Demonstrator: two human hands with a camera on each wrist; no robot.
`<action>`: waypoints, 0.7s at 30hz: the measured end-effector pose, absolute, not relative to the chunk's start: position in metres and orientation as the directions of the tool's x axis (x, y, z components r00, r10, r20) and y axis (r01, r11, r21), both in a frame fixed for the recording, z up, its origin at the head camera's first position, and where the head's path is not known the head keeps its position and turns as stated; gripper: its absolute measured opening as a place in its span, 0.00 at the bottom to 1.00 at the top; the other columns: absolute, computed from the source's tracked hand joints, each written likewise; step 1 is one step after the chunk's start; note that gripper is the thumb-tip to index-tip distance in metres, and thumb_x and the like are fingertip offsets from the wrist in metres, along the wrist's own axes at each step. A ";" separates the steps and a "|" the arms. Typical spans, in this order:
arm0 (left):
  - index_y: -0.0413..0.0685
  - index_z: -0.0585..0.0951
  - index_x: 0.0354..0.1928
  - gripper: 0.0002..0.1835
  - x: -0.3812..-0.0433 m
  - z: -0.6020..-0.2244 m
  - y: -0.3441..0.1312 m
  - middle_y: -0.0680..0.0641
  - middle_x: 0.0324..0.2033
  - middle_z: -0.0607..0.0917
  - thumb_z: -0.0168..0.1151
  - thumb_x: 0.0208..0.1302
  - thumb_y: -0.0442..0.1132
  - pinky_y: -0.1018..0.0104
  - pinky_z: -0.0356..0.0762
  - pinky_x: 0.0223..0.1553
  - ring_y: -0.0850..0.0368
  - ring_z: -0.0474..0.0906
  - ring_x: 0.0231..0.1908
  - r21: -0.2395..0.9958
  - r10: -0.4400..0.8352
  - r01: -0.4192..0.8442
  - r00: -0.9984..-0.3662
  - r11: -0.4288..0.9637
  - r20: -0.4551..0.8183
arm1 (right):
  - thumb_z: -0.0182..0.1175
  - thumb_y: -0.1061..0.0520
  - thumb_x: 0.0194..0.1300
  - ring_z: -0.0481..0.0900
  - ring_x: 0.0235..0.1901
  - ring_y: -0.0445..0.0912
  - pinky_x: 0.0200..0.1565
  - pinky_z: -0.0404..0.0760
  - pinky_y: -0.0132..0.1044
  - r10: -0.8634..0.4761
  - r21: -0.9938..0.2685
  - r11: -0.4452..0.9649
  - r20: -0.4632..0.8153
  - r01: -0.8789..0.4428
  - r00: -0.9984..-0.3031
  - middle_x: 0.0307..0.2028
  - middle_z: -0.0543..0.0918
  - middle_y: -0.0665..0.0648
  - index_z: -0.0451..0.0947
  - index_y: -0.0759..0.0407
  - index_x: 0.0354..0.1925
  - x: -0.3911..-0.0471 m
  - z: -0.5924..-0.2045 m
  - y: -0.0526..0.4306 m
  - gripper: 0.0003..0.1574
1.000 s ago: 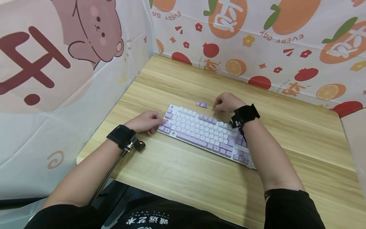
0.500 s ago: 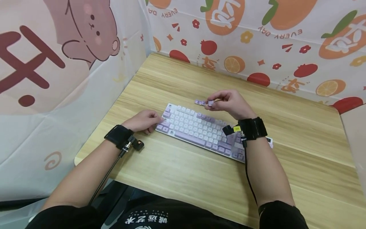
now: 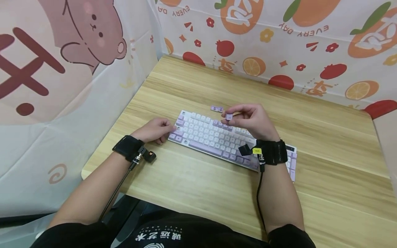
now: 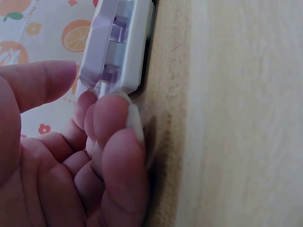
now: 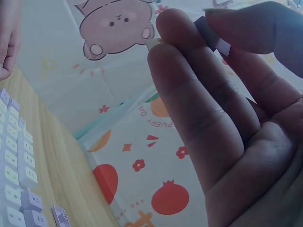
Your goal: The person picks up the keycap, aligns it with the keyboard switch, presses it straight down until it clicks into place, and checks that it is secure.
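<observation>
My right hand (image 3: 255, 119) is raised over the back of the keyboard. It pinches a small light-purple keycap (image 3: 228, 117) between thumb and fingers; in the right wrist view this keycap (image 5: 214, 37) looks dark against the thumb. A white and purple keyboard (image 3: 204, 147) lies on the table, its right part partly covered by my right wrist. My left hand (image 3: 153, 130) holds the keyboard's left edge, with the thumb at the keys and the other fingers curled. In the left wrist view, the fingertips (image 4: 113, 118) are right at the keyboard's corner (image 4: 128, 80).
Behind the keyboard, purple keycaps (image 3: 216, 109) lie side by side on the wooden table (image 3: 183, 89). Printed cloths hang along the left (image 3: 93, 137) and back (image 3: 245, 48) of the table. A black cable (image 3: 259, 199) trails from my right wrist.
My right hand has turned, taken a keycap from behind the keyboard, lifted it and drawn it slightly nearer. My left hand stays at the keyboard's left edge.
</observation>
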State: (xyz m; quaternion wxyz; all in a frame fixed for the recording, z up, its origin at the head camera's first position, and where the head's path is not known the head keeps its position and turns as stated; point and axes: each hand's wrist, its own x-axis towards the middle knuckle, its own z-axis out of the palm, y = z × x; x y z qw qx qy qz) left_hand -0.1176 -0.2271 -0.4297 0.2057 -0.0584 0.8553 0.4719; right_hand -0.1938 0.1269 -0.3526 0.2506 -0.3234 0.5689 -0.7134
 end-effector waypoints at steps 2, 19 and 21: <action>0.42 0.72 0.36 0.20 -0.118 -0.429 -0.227 0.47 0.23 0.76 0.57 0.70 0.54 0.63 0.79 0.26 0.54 0.75 0.23 0.780 0.094 -0.293 -0.908 0.553 -0.408 | 0.61 0.76 0.61 0.88 0.40 0.51 0.47 0.83 0.45 -0.717 -0.969 -0.246 0.194 -0.018 -0.669 0.43 0.87 0.62 0.82 0.70 0.47 -0.191 -0.355 0.130 0.15; 0.39 0.74 0.37 0.21 -0.118 -0.425 -0.225 0.44 0.28 0.78 0.57 0.70 0.54 0.62 0.80 0.27 0.52 0.76 0.27 0.778 0.080 -0.298 -0.911 0.553 -0.406 | 0.55 0.71 0.67 0.84 0.35 0.49 0.45 0.85 0.40 -0.707 -0.941 -0.333 0.288 -0.055 -0.646 0.38 0.86 0.59 0.84 0.64 0.46 -0.192 -0.358 0.141 0.15; 0.39 0.75 0.38 0.20 -0.116 -0.423 -0.224 0.44 0.29 0.78 0.57 0.71 0.52 0.62 0.80 0.27 0.51 0.76 0.29 0.769 0.063 -0.287 -0.919 0.571 -0.389 | 0.53 0.70 0.68 0.84 0.35 0.48 0.44 0.84 0.39 -0.710 -0.938 -0.344 0.285 -0.035 -0.644 0.39 0.86 0.58 0.84 0.64 0.48 -0.192 -0.359 0.141 0.16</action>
